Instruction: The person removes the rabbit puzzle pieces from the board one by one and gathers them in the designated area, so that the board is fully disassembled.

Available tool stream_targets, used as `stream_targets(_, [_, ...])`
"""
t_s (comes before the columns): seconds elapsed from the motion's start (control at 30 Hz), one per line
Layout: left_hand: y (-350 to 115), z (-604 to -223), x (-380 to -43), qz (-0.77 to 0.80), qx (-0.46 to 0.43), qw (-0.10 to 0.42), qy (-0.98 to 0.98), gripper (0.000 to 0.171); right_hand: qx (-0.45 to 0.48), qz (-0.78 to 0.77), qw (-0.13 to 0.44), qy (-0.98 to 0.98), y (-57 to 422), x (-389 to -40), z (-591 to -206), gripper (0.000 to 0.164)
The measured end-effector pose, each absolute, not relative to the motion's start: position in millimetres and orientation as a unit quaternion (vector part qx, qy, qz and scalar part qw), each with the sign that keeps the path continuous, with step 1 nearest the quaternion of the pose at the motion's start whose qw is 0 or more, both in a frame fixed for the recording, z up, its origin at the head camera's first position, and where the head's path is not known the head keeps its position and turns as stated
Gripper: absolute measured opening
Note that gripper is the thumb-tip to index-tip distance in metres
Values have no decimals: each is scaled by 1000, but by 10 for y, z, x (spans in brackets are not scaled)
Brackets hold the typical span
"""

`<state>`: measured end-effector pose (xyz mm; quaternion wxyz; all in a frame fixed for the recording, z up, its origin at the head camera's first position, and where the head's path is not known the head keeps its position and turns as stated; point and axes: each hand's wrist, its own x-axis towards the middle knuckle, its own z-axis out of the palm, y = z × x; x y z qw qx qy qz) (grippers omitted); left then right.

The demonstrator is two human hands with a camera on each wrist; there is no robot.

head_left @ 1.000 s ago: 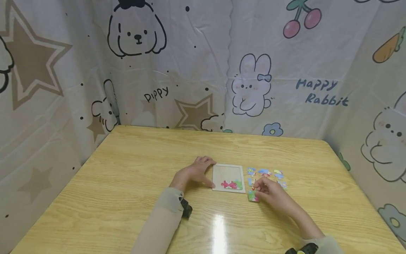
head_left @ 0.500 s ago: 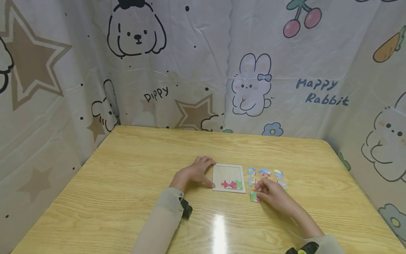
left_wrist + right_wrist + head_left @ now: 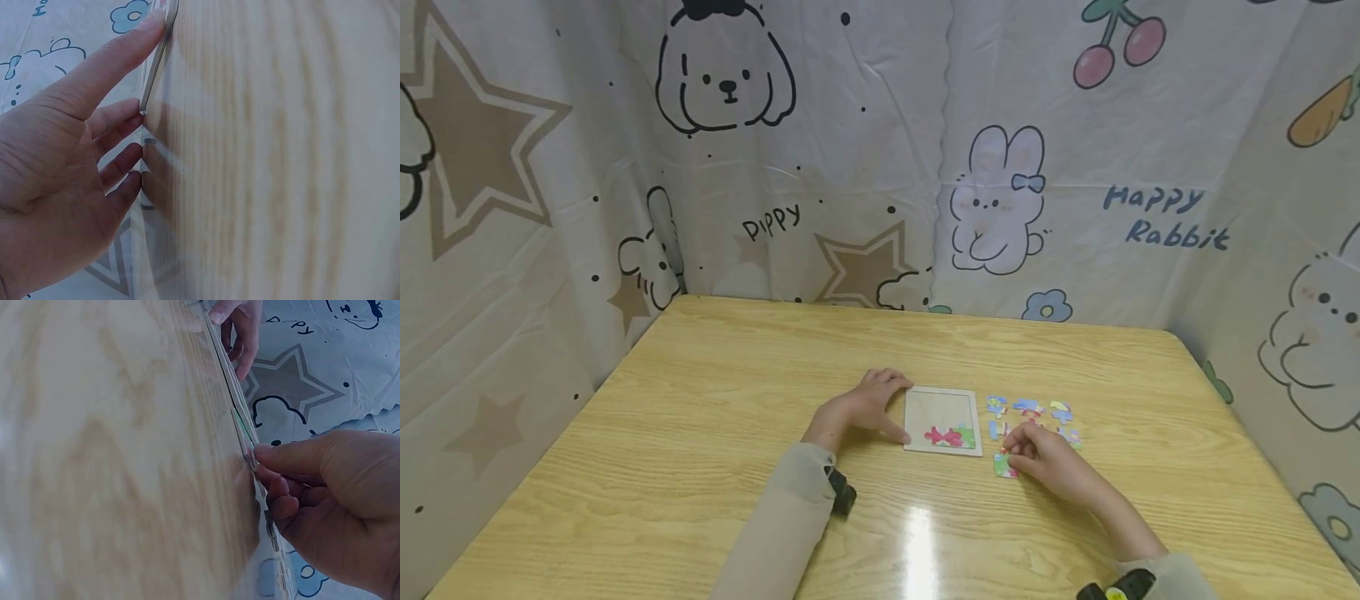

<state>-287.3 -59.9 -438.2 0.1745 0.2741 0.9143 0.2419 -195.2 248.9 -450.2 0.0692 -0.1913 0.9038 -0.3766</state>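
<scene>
A shallow wooden puzzle tray (image 3: 932, 408) lies flat on the table, with joined pink-and-green jigsaw pieces (image 3: 951, 437) in its lower right corner. Along the tray's left side spreads my left hand (image 3: 859, 408), thumb at the near corner and fingertips at the far one; the left wrist view shows that thumb (image 3: 119, 62) over the tray's edge. To the right of the tray, my right hand (image 3: 1051, 460) pinches a green-and-pink puzzle piece (image 3: 1003, 466) between thumb and forefinger. In the right wrist view this puzzle piece (image 3: 243, 439) is seen edge-on, slightly tilted; my fingers hide part of it.
Several loose puzzle pieces lie right of the tray, among them a blue flowered piece (image 3: 996, 404), a blue-and-red piece (image 3: 1028, 406) and a yellow-topped piece (image 3: 1061, 411). My right hand covers some. A printed curtain (image 3: 850, 150) encloses the wood-grain table (image 3: 760, 358) behind and at both sides.
The pinched puzzle piece has shifted slightly right, away from the tray, with my right fingers. My left hand stays at the tray's side. The head view has drifted a little.
</scene>
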Motion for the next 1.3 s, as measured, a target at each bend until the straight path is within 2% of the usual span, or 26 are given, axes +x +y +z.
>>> stream_targets(0.3, [-594,-4371,-2873,245,273,179,913,90,-213,-384,51,897,2409,-2035,-4487,18])
stream_targets(0.83, [-584,-4382,-2871,240,262,182,917,91,-263,-368,82,888,1922,-2315,-4484,22])
stream_targets(1.1, [-582,-4387,-2870,243,260,185,916,90,-295,-368,115,874,1862,-2383,-4523,18])
stream_targets(1.3, [-587,-4394,-2887,237,260,185,918,90,-320,-352,115,872,1847,-2408,-4520,19])
